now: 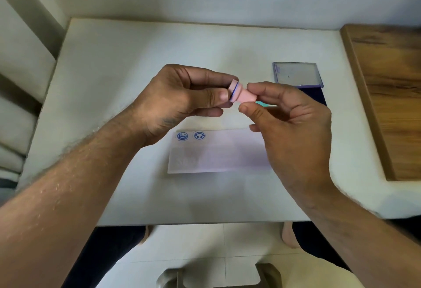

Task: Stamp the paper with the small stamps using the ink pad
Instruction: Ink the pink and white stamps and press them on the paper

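A small pink stamp point(241, 94) is held sideways above the white table point(114, 83) between both hands. My left hand point(180, 101) pinches its wide end, which has a blue ring. My right hand point(289, 119) grips the narrow handle end with thumb and fingers. Below the hands lies the paper slip point(218, 155) with two round blue imprints point(191, 136) at its top left corner. The open ink pad point(298, 76) sits at the back right, its lid raised and its dark blue pad partly hidden behind my right hand. A teal object point(262, 104) peeks out behind the stamp.
A wooden board point(391, 96) lies along the table's right side. The table's front edge runs across the lower part of the view, with floor tiles and a stool point(218, 276) below it. Walls close in on the back and left.
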